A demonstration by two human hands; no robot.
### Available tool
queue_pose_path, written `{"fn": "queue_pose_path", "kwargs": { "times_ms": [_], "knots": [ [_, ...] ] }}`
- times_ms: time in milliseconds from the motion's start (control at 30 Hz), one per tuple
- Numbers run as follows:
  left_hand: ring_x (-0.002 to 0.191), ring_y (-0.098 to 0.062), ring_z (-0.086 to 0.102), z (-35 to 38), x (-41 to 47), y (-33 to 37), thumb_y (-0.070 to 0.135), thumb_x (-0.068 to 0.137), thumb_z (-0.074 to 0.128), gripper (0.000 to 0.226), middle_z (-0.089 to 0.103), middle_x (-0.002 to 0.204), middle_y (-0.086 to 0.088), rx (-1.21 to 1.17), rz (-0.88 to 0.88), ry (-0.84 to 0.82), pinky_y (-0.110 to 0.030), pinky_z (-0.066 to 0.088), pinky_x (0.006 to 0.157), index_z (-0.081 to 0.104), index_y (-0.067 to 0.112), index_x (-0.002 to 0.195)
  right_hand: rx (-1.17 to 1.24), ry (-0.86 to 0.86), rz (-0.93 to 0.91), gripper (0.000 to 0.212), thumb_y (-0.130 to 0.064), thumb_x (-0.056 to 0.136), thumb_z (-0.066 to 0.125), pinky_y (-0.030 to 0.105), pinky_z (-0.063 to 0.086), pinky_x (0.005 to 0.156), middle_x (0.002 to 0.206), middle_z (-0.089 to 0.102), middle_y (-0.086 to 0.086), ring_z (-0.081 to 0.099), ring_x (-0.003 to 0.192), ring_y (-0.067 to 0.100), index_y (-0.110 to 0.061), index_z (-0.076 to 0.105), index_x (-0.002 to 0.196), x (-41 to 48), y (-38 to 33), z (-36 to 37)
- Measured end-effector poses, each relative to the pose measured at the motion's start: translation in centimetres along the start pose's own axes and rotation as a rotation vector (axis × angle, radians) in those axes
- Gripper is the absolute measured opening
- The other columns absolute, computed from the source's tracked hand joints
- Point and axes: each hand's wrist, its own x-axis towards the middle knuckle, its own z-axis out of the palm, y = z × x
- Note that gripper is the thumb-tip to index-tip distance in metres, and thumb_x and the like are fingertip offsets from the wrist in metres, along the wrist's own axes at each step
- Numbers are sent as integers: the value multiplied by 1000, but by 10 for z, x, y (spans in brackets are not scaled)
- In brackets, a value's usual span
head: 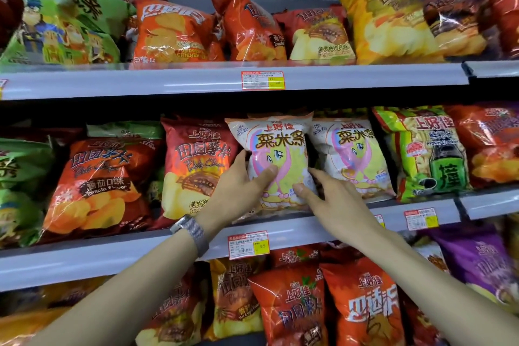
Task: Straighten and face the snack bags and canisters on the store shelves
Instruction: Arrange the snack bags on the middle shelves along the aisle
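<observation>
Here both hands work on one pale bag (278, 149) with a pink cartoon pony, which stands at the front of the middle shelf (112, 253), between a red potato chip bag (196, 166) and its own twin (351, 154). The left hand (238, 185) holds the bag's left edge, thumb pressed flat on the front and fingers curled out of sight behind it. The right hand (337, 199) takes the lower right corner the same way: thumb on the front, fingers slipped into the gap beside the twin bag. The bag faces outward but leans a little to the left, so it looks mid-adjustment rather than settled.

As for progress, much seems left to do. On the top shelf (168, 81) the bags slump back at mixed angles, a green bag (64, 22) on the left and a yellow bag (387, 25) on the right tipped most of all. On the middle shelf an orange tomato bag (95, 185) tilts, while the green cracker bag (421, 154) stands fairly square. The bags on the lowest level lean too. No canisters are in view.
</observation>
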Motion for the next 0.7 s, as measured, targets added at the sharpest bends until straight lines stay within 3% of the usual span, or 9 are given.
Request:
{"fn": "queue_pose_path", "kwargs": {
  "times_ms": [167,300,433,567,700],
  "knots": [
    [100,-12,77,3,-1,1,59,100,62,44,78,115,12,101,-32,53,-46,62,95,60,28,132,-21,-47,5,59,-55,104,51,46,51,94,128,68,13,60,119,38,-18,48,150,4,-5,-2],
    [103,-12,74,3,-11,13,52,102,62,40,76,117,12,193,-42,87,-31,60,89,60,25,132,-47,-92,-13,54,-52,104,52,48,52,91,123,68,14,61,114,38,-15,50,144,5,-6,-6],
    [103,-6,70,-3,-30,21,41,104,64,24,72,109,23,293,-46,85,-38,57,98,57,22,116,-72,-178,-95,49,-42,103,58,43,53,89,124,69,8,63,112,33,-17,47,144,3,-2,-15],
    [96,-13,69,-12,-49,30,38,105,61,34,73,109,15,434,-61,48,-43,58,91,65,16,129,-94,-278,-145,40,-41,102,57,40,53,87,120,68,3,64,109,27,-19,49,134,0,0,-25],
    [105,-16,71,-21,-63,34,32,104,63,44,76,120,0,526,-162,1,-35,56,95,62,15,145,-187,-264,-151,40,-49,100,57,42,53,86,121,63,3,61,107,26,-20,52,126,-6,-7,-39]
  ]
}}
